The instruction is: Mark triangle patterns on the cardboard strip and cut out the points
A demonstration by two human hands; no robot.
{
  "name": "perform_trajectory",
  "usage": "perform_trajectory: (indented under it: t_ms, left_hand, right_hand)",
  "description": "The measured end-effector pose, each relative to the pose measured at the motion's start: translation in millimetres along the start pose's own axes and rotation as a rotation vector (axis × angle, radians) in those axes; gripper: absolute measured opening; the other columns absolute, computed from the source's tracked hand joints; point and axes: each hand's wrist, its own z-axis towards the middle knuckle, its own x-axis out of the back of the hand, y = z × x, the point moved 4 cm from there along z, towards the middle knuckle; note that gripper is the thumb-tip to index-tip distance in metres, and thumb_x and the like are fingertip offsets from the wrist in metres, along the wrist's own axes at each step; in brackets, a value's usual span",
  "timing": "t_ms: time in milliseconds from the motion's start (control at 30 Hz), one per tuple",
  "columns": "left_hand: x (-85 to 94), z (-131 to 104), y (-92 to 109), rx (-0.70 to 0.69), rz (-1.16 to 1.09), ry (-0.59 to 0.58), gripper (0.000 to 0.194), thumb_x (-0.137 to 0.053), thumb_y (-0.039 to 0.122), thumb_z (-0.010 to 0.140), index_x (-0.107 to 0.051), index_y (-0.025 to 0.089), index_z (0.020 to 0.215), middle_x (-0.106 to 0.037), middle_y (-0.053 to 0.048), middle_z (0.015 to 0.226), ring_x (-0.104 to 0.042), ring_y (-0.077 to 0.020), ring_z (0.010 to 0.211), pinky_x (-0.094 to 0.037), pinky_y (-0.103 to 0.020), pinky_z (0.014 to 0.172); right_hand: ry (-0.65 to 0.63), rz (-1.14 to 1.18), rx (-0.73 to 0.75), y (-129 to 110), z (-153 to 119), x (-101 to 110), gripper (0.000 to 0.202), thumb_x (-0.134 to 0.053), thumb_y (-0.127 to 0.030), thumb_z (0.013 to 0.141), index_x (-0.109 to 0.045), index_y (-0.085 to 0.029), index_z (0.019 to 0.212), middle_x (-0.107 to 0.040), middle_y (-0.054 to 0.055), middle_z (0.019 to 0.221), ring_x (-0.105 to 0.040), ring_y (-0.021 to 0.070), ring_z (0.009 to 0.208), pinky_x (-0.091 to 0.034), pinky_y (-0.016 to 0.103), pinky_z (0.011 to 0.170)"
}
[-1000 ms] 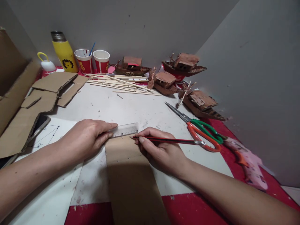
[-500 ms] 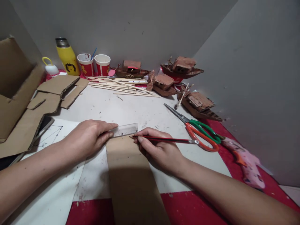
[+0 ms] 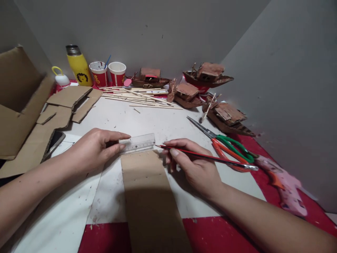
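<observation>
Between the thumb and fingers of my left hand (image 3: 98, 147) is the left end of a clear ruler (image 3: 140, 142), tilted slightly above the far edge of a cardboard strip (image 3: 147, 175). My right hand (image 3: 195, 165) grips a red and black pencil (image 3: 207, 157), its tip pointing left close to the ruler's right end. The strip runs toward me over white paper and the red table cover, with a few small pencil marks near its far end. Scissors (image 3: 214, 135) with green and orange handles lie just beyond my right hand.
Several brown model boats (image 3: 229, 114) stand along the back right, beside thin wooden sticks (image 3: 137, 96). Paper cups (image 3: 117, 74) and a yellow bottle (image 3: 79, 66) line the back. Cut cardboard (image 3: 63, 112) and a phone (image 3: 54, 142) lie left; a pink glue gun (image 3: 284, 186) lies right.
The ruler has lifted and shifted off the strip's far edge. My right hand has drawn back to the right, taking the pencil tip off the cardboard.
</observation>
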Motion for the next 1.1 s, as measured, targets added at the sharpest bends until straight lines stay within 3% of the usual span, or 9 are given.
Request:
perform_trajectory:
  t_ms: [233, 433, 733, 1100]
  left_hand:
    - [2.9, -6, -2, 0.100, -0.059, -0.056, 0.040, -0.056, 0.037, 0.092, -0.071, 0.018, 0.123, -0.078, -0.006, 0.101, -0.069, -0.0211, 0.085, -0.055, -0.033, 0.085]
    - [4.1, -9, -1, 0.139, -0.098, -0.122, 0.037, -0.057, 0.036, 0.091, -0.072, 0.020, 0.122, -0.078, -0.004, 0.095, -0.068, -0.0194, 0.082, -0.055, -0.029, 0.077]
    - [2.8, -14, -10, 0.151, -0.122, -0.163, 0.039, -0.056, 0.039, 0.093, -0.070, 0.022, 0.125, -0.078, -0.005, 0.100, -0.067, -0.0186, 0.082, -0.054, -0.027, 0.073]
    - [4.9, -15, -16, 0.194, -0.138, -0.196, 0.041, -0.059, 0.043, 0.090, -0.070, 0.021, 0.124, -0.076, -0.003, 0.088, -0.062, -0.0172, 0.072, -0.048, -0.024, 0.061]
  right_hand:
    - [-0.088, -0.117, 0.047, -1, -2, 2, 0.014, -0.064, -0.029, 0.089, -0.075, -0.022, 0.095, -0.075, 0.007, 0.086, -0.067, 0.0173, 0.067, -0.050, 0.026, 0.053]
    - [-0.068, -0.163, 0.021, 1, -2, 2, 0.014, -0.070, -0.033, 0.084, -0.077, -0.024, 0.093, -0.077, 0.009, 0.086, -0.070, 0.0216, 0.074, -0.052, 0.028, 0.055]
    - [-0.091, -0.117, -0.022, 3, -4, 2, 0.019, -0.072, -0.036, 0.085, -0.078, -0.022, 0.096, -0.075, 0.007, 0.079, -0.062, 0.0152, 0.059, -0.047, 0.025, 0.047]
    - [-0.108, -0.135, 0.026, -1, -5, 2, 0.015, -0.073, -0.034, 0.085, -0.078, -0.024, 0.095, -0.077, 0.008, 0.087, -0.069, 0.0185, 0.074, -0.053, 0.025, 0.056]
